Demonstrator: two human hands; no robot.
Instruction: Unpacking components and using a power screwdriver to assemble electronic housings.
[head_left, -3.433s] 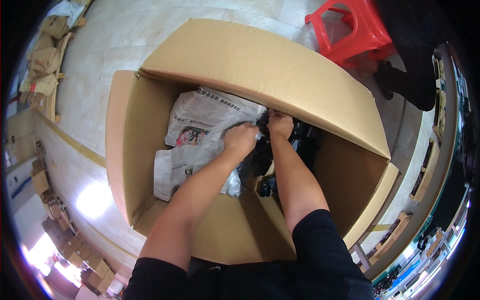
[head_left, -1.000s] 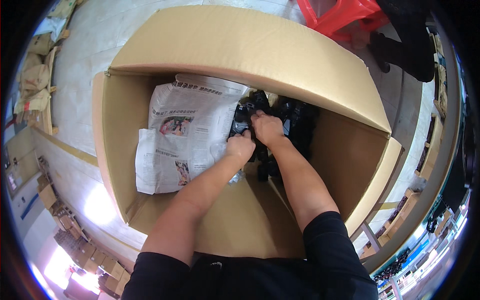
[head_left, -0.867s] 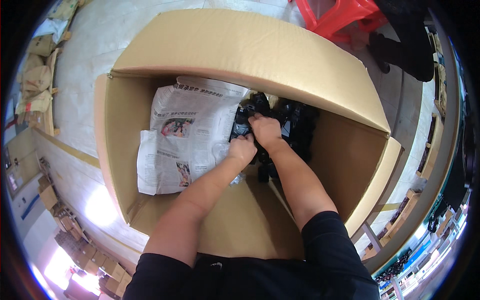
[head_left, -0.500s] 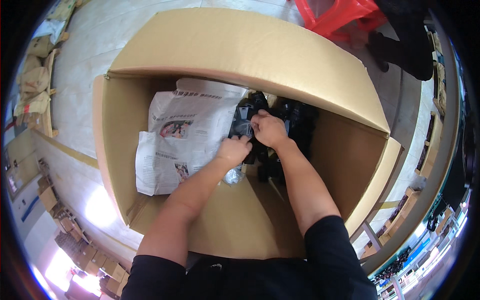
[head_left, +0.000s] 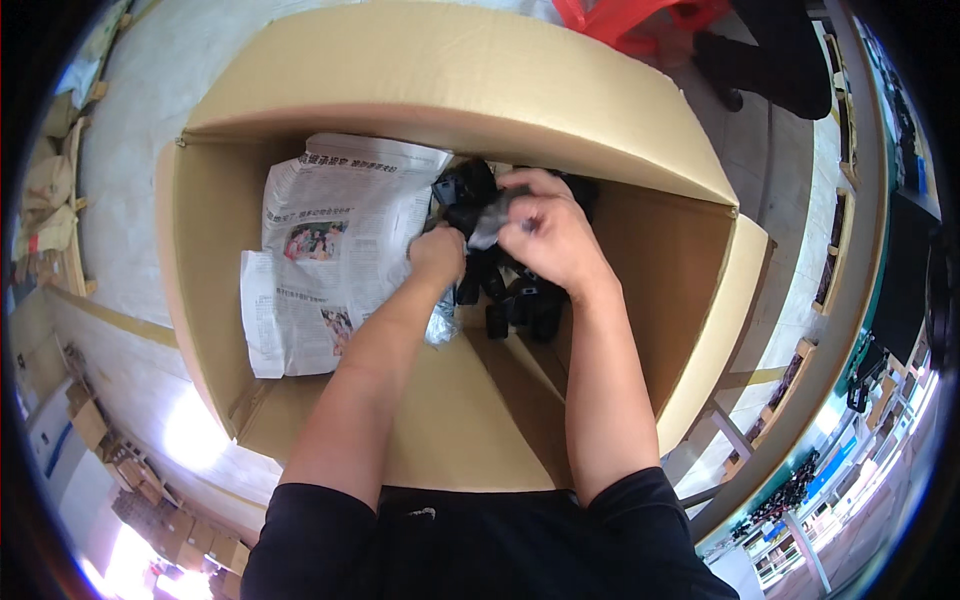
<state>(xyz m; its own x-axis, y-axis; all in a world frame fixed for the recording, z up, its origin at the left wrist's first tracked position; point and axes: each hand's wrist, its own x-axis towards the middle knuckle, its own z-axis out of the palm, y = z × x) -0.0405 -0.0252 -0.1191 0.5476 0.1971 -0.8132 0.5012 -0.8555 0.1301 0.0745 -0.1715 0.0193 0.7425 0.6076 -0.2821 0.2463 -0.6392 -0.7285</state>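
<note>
Both my arms reach down into a large open cardboard box (head_left: 650, 250). Inside it lies a pile of black plastic-looking parts (head_left: 530, 305), whose exact kind I cannot make out. My right hand (head_left: 560, 235) is closed over the pile, pinching a crumpled clear plastic bag (head_left: 487, 228). Close by on its left, my left hand (head_left: 437, 256) is closed at the right edge of a newspaper sheet (head_left: 385, 235); its fingertips are hidden, and so is anything in them. More clear plastic (head_left: 441, 323) shows below the left hand. The newspaper covers the left part of the box's contents.
The box's far flap (head_left: 460, 65) stands raised and slants outward. Beyond it are a red plastic stool (head_left: 640, 25) and another person's dark-clothed leg (head_left: 770, 60). A long workbench (head_left: 850, 330) runs along the right. Stacked cartons (head_left: 190, 535) stand at the lower left.
My right hand has lifted and turned, drawing the clear plastic bag with it. My left hand has curled closer to the newspaper's edge. The whole view has shifted slightly.
</note>
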